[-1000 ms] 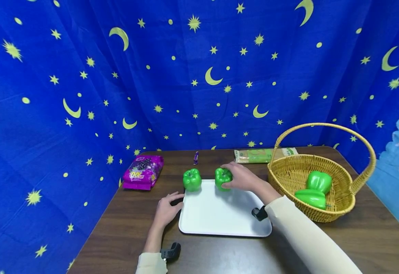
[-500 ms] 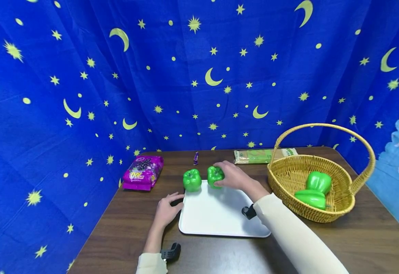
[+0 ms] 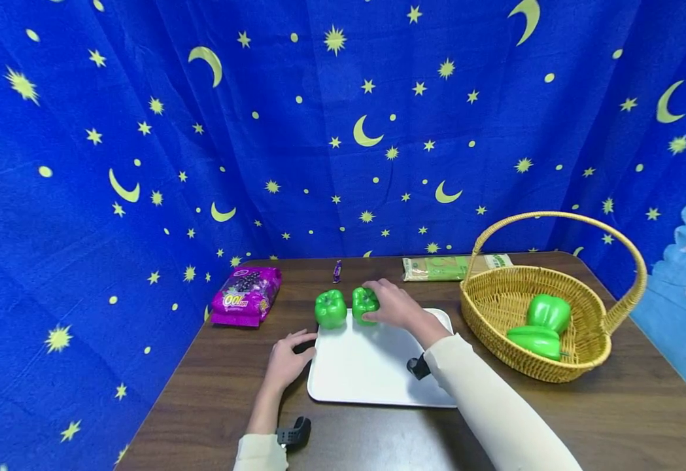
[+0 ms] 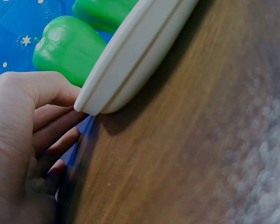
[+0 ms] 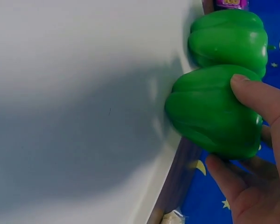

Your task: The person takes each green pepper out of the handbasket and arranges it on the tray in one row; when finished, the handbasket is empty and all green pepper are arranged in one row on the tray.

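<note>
A white tray lies on the table, with one green pepper at its far left corner. My right hand grips a second green pepper at the tray's far edge, a little right of the first. In the right wrist view the thumb lies on the held pepper, which seems to touch the other pepper. My left hand rests at the tray's left edge; in the left wrist view its fingers touch the tray's rim, not curled round it.
A wicker basket holding two green peppers stands at the right. Behind are a long green and tan packet and a small purple wrapped item. At the left lies a purple bag. A blue starry cloth hangs behind.
My right hand has moved left with its pepper, closer to the one at the tray's corner. The left hand has stayed at the tray's edge.
</note>
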Available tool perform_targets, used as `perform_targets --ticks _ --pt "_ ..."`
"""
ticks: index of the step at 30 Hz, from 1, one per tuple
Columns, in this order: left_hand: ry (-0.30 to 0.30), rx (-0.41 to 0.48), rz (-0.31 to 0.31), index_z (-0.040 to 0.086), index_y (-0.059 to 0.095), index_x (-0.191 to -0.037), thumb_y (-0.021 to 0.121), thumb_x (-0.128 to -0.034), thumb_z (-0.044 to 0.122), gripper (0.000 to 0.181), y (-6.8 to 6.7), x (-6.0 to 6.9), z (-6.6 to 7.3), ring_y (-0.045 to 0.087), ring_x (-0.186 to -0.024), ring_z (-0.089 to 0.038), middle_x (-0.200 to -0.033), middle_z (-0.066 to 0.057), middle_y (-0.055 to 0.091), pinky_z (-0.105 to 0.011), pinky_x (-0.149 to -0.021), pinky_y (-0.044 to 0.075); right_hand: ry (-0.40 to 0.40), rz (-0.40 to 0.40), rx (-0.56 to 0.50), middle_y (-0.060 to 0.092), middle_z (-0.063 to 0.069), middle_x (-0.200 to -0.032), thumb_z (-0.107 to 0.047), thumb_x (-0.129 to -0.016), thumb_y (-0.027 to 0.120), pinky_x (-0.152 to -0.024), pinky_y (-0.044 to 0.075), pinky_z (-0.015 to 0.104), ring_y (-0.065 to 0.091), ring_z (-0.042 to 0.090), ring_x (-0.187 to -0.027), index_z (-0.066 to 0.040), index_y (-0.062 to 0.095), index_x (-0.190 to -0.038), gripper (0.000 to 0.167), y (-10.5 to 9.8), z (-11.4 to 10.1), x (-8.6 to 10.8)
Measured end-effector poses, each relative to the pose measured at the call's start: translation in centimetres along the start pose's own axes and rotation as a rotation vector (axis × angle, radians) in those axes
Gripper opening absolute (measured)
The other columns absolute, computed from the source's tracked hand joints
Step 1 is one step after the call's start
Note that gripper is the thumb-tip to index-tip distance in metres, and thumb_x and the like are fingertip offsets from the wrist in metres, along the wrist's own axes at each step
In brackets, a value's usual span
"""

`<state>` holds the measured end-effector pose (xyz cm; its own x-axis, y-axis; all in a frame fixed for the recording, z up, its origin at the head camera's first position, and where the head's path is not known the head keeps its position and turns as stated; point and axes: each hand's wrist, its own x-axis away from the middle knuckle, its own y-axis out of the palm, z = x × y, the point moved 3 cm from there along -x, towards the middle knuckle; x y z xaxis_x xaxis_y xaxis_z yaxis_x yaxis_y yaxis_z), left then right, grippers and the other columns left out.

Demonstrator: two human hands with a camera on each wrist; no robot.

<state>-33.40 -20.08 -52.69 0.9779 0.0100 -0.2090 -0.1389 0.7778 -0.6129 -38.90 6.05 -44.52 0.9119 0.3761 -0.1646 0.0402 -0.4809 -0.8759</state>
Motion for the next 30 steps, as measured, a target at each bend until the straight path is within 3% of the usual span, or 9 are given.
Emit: perform_targets --ticks 13,24,30 --pt "0.004 0.001 0.006 0.017 0.075 -0.107 0.072 -0.0788 0.016 0.028 -0.1 0.0 0.1 0.041 -0.128 -0.047 -0.125 -0.014 0.062 -0.055 -0.109 0.027 -0.009 0.006 0.022 0.050 0.013 -0.131 -0.038 -0.077 0.079 -0.092 0.048 0.049 0.057 0.033 -0.109 -0.015 0.045 -0.141 0.077 1.1 -0.5 -0.3" --pt "0.014 0.007 0.002 0.017 0.076 -0.106 0.072 -0.0777 0.017 0.029 -0.1 0.0 0.3 0.041 -0.128 -0.046 -0.124 -0.014 0.062 -0.054 -0.109 0.028 0.019 -0.016 0.012 0.050 0.016 -0.130 -0.038 -0.078 0.078 -0.092 0.049 0.047 0.057 0.034 -0.107 -0.017 0.036 -0.145 0.082 0.6 -0.6 0.2" --pt "0.044 -0.001 0.018 0.015 0.076 -0.105 0.072 -0.0771 0.015 0.029 -0.1 0.0 0.2 0.044 -0.125 -0.047 -0.123 -0.015 0.063 -0.055 -0.108 0.029 0.008 -0.019 -0.033 0.044 0.017 -0.138 -0.034 -0.080 0.078 -0.098 0.044 0.048 0.052 0.034 -0.117 -0.017 0.032 -0.148 0.084 -0.4 -1.0 0.7"
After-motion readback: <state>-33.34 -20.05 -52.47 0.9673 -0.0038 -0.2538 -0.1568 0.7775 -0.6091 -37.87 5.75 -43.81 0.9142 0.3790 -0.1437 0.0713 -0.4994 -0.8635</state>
